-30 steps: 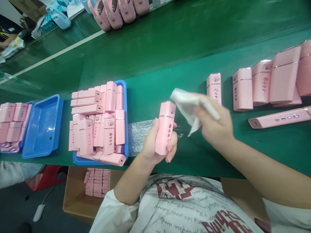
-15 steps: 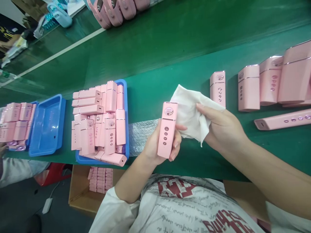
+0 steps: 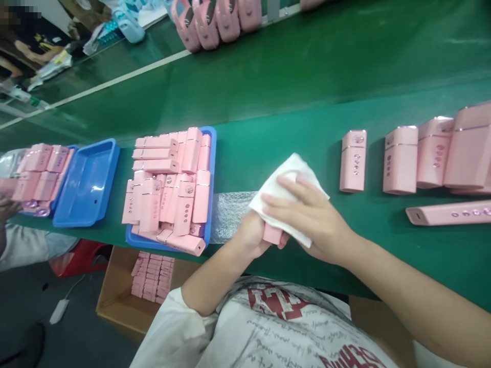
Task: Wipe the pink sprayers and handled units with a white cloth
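My left hand is wrapped round a pink box-shaped handheld device; only its lower end shows. A white cloth covers the rest of it. My right hand holds the cloth and presses it over the device's front with the fingers laid across. To the right, more pink devices stand upright on the green table, with one lying on its side. Left of my hands is a blue tray heaped with similar pink devices.
A sheet of bubble wrap lies beside the full tray. Farther left are an empty blue tray and another heap of devices near a person's hand. Below stands a cardboard box. Pink rounded gadgets line the back.
My right hand has brought the white cloth left and down onto the device, covering its buttons and round emblem. The view has shifted slightly, and my left hand still grips the device.
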Available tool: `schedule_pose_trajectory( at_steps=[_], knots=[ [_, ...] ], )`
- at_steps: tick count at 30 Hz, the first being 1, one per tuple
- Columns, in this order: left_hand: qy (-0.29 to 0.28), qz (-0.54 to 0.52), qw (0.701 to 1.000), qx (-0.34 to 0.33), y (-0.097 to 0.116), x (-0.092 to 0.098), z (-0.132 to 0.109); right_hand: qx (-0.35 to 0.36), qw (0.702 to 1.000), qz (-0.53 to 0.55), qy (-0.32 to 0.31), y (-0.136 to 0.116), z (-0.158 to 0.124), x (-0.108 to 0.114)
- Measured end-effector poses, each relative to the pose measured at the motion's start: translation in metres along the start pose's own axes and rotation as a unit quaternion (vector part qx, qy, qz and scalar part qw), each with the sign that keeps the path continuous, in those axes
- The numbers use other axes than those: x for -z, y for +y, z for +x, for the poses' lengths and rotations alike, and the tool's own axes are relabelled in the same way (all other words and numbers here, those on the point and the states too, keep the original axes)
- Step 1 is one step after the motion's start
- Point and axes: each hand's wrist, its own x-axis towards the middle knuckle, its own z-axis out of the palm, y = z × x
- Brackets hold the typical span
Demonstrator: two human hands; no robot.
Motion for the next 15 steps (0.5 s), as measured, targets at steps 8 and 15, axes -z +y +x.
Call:
schedule_pose_trajectory(
  at_steps=[8,15],
  knots=[
    [-0.023,0.157,0.986,-0.043,-0.014,0.000,0.003,-0.108,0.984,-0.092,0.104,0.029,-0.004,0.001],
    [-0.045,0.334,0.913,-0.229,-0.012,-0.001,0.013,-0.152,0.964,-0.140,0.167,0.018,-0.002,0.009]
  ],
)
